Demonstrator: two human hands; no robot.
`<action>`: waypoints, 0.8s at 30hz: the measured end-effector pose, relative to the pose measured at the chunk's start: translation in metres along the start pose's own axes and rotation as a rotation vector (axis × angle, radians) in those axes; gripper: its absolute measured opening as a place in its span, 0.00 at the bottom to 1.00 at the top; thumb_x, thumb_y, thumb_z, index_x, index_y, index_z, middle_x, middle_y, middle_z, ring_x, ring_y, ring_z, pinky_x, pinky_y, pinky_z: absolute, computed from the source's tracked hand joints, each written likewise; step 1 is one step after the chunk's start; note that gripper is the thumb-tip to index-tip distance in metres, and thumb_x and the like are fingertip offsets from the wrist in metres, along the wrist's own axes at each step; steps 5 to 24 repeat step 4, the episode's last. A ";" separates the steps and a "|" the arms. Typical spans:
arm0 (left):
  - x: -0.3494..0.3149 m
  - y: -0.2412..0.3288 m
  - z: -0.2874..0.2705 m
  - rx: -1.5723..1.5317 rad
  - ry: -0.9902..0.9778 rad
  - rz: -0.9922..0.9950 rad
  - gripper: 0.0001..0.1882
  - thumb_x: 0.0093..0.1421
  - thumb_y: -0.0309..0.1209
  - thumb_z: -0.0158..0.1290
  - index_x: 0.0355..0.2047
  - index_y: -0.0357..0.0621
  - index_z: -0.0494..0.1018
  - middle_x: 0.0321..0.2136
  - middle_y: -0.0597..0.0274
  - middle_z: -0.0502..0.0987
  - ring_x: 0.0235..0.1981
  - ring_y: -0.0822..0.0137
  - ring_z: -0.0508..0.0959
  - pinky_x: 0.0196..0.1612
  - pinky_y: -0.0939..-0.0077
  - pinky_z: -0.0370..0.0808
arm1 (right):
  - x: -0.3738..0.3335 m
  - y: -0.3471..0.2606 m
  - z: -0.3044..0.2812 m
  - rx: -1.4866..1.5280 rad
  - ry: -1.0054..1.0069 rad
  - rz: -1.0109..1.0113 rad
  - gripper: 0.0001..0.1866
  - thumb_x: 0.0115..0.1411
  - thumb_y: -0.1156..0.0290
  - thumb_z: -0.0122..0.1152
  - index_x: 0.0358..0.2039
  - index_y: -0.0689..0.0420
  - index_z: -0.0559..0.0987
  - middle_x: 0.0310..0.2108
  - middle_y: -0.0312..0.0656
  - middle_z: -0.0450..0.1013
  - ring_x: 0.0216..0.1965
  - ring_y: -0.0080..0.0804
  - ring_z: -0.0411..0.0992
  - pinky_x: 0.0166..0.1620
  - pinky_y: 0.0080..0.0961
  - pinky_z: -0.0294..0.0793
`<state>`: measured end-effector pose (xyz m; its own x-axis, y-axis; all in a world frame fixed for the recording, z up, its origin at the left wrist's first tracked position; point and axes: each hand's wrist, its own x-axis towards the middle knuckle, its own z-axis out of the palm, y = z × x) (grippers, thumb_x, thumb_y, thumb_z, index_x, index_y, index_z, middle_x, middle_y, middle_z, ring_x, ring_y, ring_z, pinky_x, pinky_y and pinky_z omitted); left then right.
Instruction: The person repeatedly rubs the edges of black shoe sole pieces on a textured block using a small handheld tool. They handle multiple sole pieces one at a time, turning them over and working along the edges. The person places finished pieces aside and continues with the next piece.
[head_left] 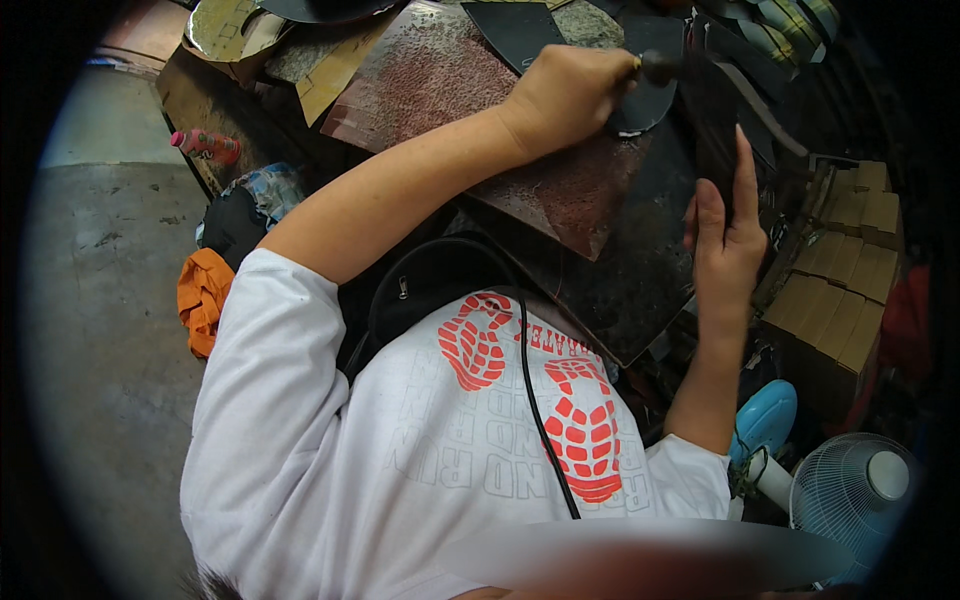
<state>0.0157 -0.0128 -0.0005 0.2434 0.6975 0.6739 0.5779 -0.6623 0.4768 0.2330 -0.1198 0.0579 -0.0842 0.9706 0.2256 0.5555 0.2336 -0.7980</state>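
Note:
My left hand (572, 95) is closed in a fist over the far part of the bench, around the handle of a tool. The tool's dark, rounded head (660, 68) sticks out to the right of my fist, against a dark piece of sheet material. My right hand (728, 240) grips a long dark strip-like piece (715, 125) by its lower part, thumb on one side and index finger stretched along the other. The piece stands nearly upright in view, its upper end close to the tool's head. Poor light hides its exact kind. Beneath my left forearm lies a worn reddish-brown board (420, 85).
Cut sheets and yellow cardboard pieces (340, 75) lie at the back left. A pink bottle (207, 146) sits on the bench's left side, above an orange cloth (205, 300). Stacked tan boxes (835, 280) stand at right. A white fan (850, 490) is at lower right.

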 end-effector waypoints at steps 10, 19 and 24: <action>0.005 -0.014 0.012 -0.023 0.059 -0.239 0.08 0.59 0.33 0.59 0.35 0.42 0.76 0.26 0.52 0.81 0.31 0.52 0.83 0.36 0.64 0.79 | -0.001 0.017 0.004 -0.277 -0.093 0.080 0.30 0.71 0.60 0.55 0.71 0.37 0.61 0.29 0.42 0.81 0.23 0.19 0.71 0.30 0.22 0.73; 0.005 -0.014 0.012 -0.023 0.059 -0.239 0.08 0.59 0.33 0.59 0.35 0.42 0.76 0.26 0.52 0.81 0.31 0.52 0.83 0.36 0.64 0.79 | -0.001 0.017 0.004 -0.277 -0.093 0.080 0.30 0.71 0.60 0.55 0.71 0.37 0.61 0.29 0.42 0.81 0.23 0.19 0.71 0.30 0.22 0.73; 0.005 -0.014 0.012 -0.023 0.059 -0.239 0.08 0.59 0.33 0.59 0.35 0.42 0.76 0.26 0.52 0.81 0.31 0.52 0.83 0.36 0.64 0.79 | -0.001 0.017 0.004 -0.277 -0.093 0.080 0.30 0.71 0.60 0.55 0.71 0.37 0.61 0.29 0.42 0.81 0.23 0.19 0.71 0.30 0.22 0.73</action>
